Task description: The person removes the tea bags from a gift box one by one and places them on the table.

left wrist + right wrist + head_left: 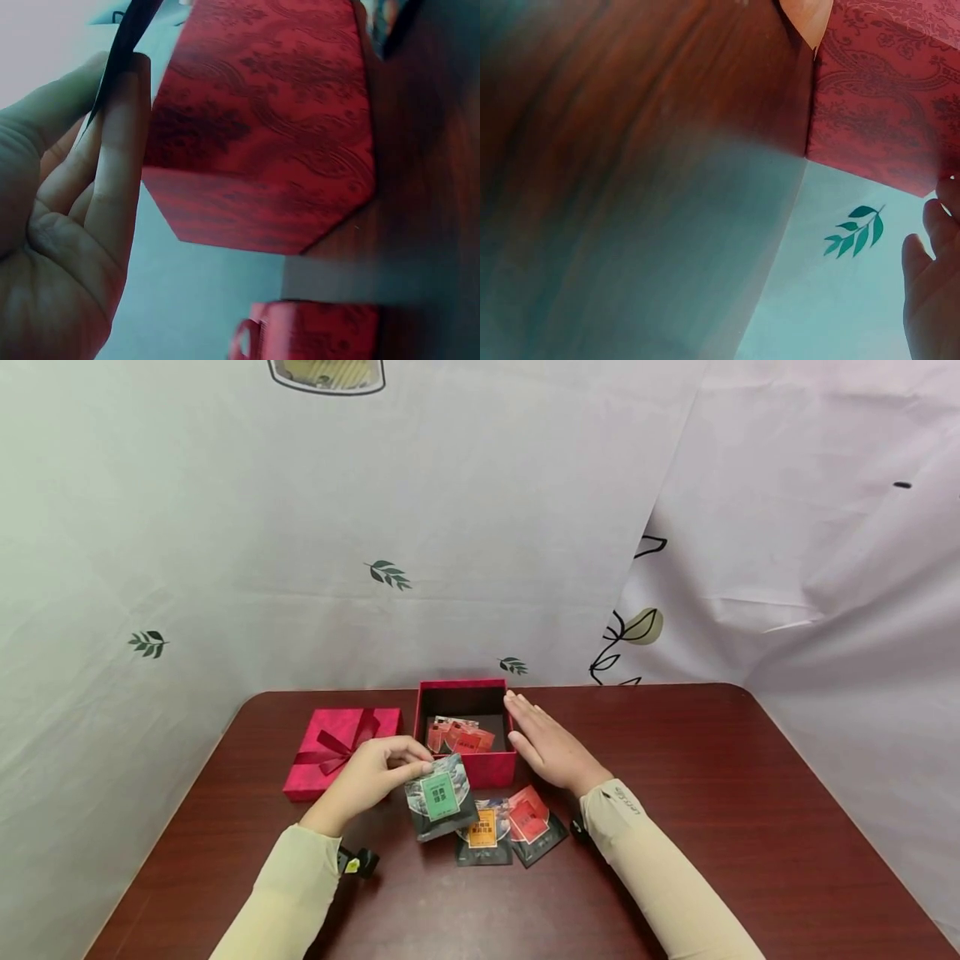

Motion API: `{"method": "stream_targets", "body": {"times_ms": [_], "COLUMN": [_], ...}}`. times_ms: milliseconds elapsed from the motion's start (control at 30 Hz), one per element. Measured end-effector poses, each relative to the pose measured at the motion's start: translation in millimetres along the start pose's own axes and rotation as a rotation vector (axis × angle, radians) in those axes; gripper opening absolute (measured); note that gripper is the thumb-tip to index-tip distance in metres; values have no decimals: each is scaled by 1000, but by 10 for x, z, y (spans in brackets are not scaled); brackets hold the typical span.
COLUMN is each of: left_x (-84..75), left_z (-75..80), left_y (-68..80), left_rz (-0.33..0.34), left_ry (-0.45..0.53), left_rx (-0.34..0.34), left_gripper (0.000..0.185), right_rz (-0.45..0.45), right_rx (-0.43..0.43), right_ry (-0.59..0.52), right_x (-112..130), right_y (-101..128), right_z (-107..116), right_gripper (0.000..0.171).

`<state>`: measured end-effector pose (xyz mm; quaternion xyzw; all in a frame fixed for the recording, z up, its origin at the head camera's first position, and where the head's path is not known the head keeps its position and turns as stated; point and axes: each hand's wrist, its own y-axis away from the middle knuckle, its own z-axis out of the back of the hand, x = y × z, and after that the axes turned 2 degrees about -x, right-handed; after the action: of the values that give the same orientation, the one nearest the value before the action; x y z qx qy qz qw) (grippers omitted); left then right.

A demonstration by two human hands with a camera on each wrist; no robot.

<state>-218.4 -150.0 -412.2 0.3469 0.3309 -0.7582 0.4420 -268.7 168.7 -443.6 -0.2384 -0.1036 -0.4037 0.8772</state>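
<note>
Red patterned box [467,731] sits open near the back middle of the dark wood bench [750,827], with a few orange-red packets [459,737] lying inside; its lid with the ribbon bow [339,750] lies just to the left; the left hand [371,777] is pinching a dark packet with a green label [440,797] between thumb and fingertips, right in front of the box; the right hand [546,745] is flat, fingers straight and together, resting against the box's right wall; two more packets, an orange-label one [483,832] and a red-label one [531,821], lie on the bench below the box.
</note>
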Motion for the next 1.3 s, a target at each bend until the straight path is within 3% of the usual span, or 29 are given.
{"method": "stream_targets", "body": {"times_ms": [467, 733, 967, 1300], "left_x": [294, 388, 433, 387], "left_z": [-7, -22, -73, -144], "left_y": [149, 168, 171, 169], "left_rz": [41, 60, 33, -2], "left_ry": [15, -44, -82, -193], "left_rx": [120, 178, 233, 207], "left_gripper": [10, 9, 9, 8], "right_rz": [-8, 12, -15, -30], "right_rx": [9, -3, 8, 18], "right_ry": [5, 19, 17, 14], "right_x": [2, 7, 14, 19], "right_y": [4, -3, 7, 2], "right_z": [12, 8, 7, 10], "right_gripper": [62, 61, 62, 63]}}
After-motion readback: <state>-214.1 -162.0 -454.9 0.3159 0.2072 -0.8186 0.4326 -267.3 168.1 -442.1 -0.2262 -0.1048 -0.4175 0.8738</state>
